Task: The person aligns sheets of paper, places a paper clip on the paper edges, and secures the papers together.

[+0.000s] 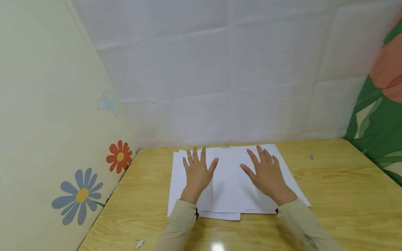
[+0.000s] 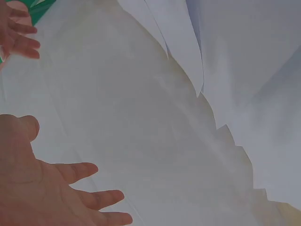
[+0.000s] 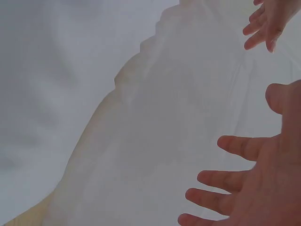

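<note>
Several white paper sheets (image 1: 226, 188) lie overlapping on the wooden table. Over their left part hovers my left hand (image 1: 198, 174), palm down with the fingers spread and straight. My right hand (image 1: 268, 177) is held the same way over the right part, its shadow falling on the paper below. Both wrist views show a gap between palm and paper. In the left wrist view the left hand (image 2: 42, 183) appears at lower left, with sheet edges (image 2: 183, 52) stacked in steps. The right wrist view has the right hand (image 3: 263, 165) at the right edge. Neither hand holds anything.
The wooden table (image 1: 339, 188) extends to both sides of the paper. A small scrap (image 1: 139, 244) lies near the front left, and a tiny object (image 1: 311, 157) at the back right. A white cloth (image 1: 220, 69) hangs behind; a flower-patterned wall (image 1: 62, 122) stands at left.
</note>
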Available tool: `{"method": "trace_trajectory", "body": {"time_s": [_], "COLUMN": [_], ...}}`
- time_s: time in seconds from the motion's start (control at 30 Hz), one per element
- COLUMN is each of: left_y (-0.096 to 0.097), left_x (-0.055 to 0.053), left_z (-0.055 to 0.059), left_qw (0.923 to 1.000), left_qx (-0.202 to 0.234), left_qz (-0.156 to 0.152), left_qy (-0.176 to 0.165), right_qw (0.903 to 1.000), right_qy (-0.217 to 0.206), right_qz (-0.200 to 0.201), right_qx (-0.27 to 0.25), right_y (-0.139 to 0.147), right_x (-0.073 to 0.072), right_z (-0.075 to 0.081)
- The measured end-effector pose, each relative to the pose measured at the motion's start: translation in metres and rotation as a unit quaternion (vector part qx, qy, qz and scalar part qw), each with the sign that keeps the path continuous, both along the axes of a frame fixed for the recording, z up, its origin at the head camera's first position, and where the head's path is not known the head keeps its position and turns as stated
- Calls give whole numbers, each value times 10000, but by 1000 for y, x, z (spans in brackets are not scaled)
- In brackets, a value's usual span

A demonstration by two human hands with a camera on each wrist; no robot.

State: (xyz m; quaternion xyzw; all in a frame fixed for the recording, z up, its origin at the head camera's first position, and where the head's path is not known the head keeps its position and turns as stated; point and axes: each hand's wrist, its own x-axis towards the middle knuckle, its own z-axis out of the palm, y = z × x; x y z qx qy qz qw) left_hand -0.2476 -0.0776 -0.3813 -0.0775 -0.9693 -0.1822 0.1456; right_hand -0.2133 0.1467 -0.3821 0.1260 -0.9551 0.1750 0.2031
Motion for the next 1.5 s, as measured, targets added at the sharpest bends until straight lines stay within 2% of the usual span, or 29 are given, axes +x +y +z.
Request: {"method": "trace_trajectory", "body": {"time_s": [0.47,0.6,0.77,1.17,1.5], "left_y": [-20,-28,-40,-60,-75], "left_x": [-7,-11,-16,-22,-27], "left_z": [-2,-4,-8,-15,-18], "left_qw": [9999,9996,9995,9978,9933], "left_qx": [78,114,158,236,246], "left_qz": [102,225,258,514,626], "left_qy": [59,-99,-97,-338,-944], "right_qw": [9999,9987,9950,9883,9796], "right_qy": [-19,-364,-869,-1429,-1911], "right_qz": [-88,-115,-214,-419,-497], "right_qx": [-142,-328,-450,-339,-362], "right_y": [17,24,35,48,59], "right_x": [-6,-8,-13,-18,-22], "right_z": [-7,-9,-12,-20,-24]}}
